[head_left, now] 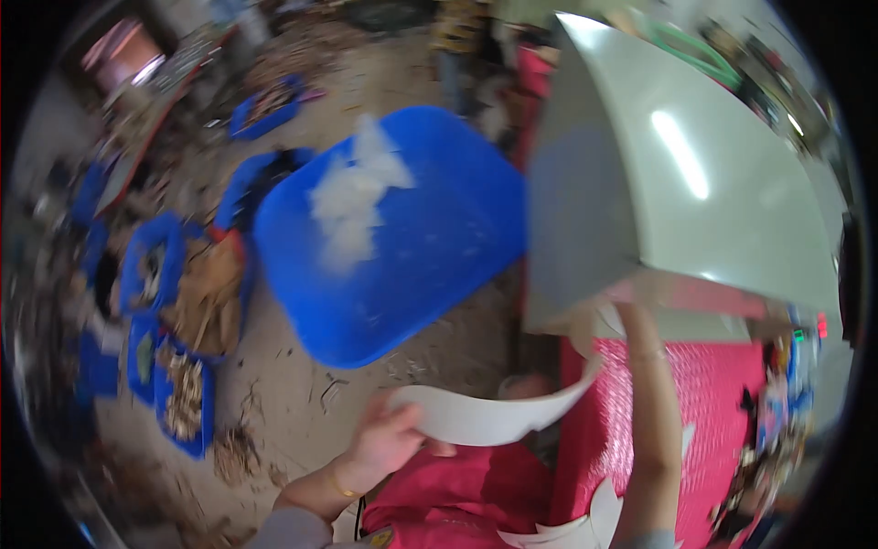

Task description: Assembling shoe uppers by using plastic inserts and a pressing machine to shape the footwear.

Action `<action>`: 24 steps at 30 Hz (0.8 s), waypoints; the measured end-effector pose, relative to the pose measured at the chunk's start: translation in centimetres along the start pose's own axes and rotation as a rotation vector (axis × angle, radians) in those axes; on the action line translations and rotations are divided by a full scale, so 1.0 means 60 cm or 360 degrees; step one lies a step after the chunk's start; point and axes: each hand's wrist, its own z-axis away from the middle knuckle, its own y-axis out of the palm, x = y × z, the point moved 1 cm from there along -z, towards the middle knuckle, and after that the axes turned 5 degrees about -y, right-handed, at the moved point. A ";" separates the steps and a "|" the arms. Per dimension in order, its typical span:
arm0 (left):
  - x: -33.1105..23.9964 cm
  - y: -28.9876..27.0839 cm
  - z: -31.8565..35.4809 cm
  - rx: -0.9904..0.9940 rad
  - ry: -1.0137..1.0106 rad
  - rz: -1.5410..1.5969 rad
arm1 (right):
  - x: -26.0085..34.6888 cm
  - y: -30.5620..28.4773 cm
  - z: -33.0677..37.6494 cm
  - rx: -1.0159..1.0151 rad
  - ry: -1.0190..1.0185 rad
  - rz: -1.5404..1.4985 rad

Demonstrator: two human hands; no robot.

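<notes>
My left hand (389, 441), with a thin bracelet at the wrist, pinches one end of a curved white strip (494, 419) of thin sheet material. The strip bows across in front of me, and its other end rises toward my right hand (625, 304). That hand reaches forward to the lower edge of a large pale, glossy machine housing (722, 174); its fingers are blurred and partly hidden. Below my right forearm, white cut pieces (594, 522) lie on a pink, shiny covered surface (722, 403).
A large blue tub (439, 265) ahead holds a blurred heap of white scraps (357, 201). Smaller blue bins (155, 261) with assorted parts and a brown sack-like thing (208, 297) stand left. Debris (236, 455) litters the floor. Clutter (764, 439) lines the right side.
</notes>
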 end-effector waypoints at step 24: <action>-0.051 -0.042 0.157 0.0091 0.0335 -0.0109 | 0.365 0.176 0.102 0.0564 -0.0061 -0.0874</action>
